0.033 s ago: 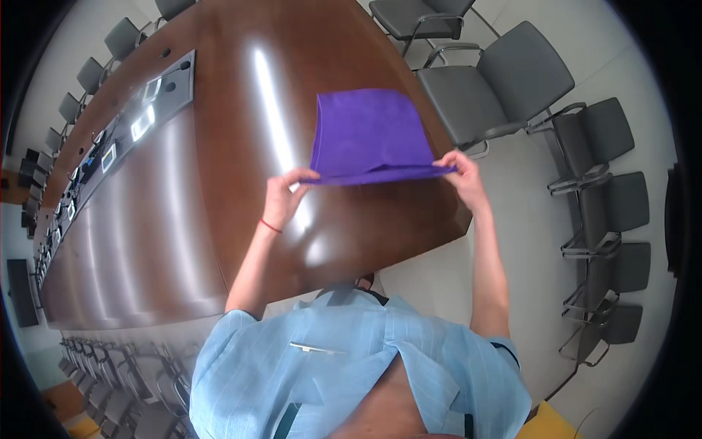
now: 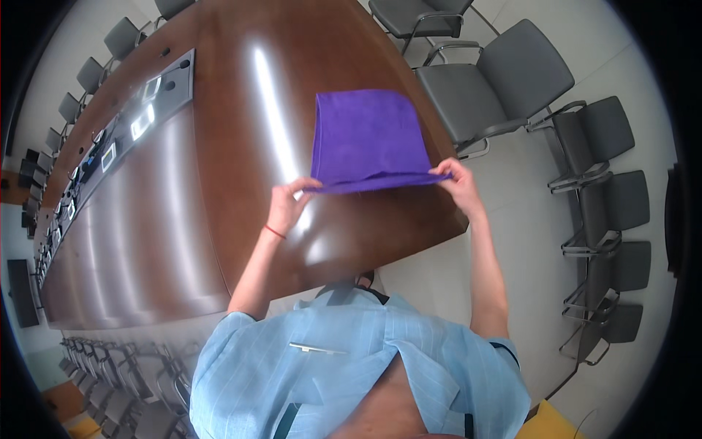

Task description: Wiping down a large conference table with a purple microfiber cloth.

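So the purple cloth (image 2: 369, 135) is on the right-hand part of the brown surface (image 2: 351, 238), close to its near-right corner, with the far part lying pretty flat. Both hands are on its near edge: the left hand (image 2: 287, 207) has its fingers (image 2: 307, 183) pinched closed on the left corner, and the right hand (image 2: 462, 186) is pinching the right corner the same way, so no real gap on either side, just fabric between. I'd guess the wide two-corner grip is there because it pulls that edge fairly straight; one hand in the middle would probably let the ends droop. There's a narrow fold along the near edge, and I honestly can't tell if that edge is touching the surface or lifted a bit. Being near the corner likely makes sense for reach too, since the long panel of devices (image 2: 157, 99) is well off to the left and the big grey chair (image 2: 504, 80) sits just past the right edge.
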`<state>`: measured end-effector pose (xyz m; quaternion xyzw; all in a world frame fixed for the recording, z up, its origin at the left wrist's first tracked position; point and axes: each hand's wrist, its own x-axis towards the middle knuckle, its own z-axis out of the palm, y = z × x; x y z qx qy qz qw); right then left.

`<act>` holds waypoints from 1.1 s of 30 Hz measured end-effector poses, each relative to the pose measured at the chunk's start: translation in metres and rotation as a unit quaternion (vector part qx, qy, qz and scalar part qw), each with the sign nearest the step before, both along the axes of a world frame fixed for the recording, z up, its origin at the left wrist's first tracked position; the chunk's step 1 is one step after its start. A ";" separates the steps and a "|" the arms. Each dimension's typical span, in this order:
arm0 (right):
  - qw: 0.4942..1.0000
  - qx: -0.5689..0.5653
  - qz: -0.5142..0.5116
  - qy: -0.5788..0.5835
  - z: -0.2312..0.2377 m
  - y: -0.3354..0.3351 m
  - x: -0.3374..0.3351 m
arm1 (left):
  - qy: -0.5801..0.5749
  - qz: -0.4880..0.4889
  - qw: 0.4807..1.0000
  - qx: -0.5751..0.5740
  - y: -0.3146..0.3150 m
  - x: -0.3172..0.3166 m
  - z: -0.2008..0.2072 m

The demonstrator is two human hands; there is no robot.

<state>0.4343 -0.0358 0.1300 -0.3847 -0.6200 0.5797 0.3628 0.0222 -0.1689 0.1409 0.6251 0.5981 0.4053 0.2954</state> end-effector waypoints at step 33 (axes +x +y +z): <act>0.836 0.352 0.013 -0.421 -0.141 -0.034 -0.081 | 0.283 0.111 0.952 -0.021 0.033 0.118 -0.157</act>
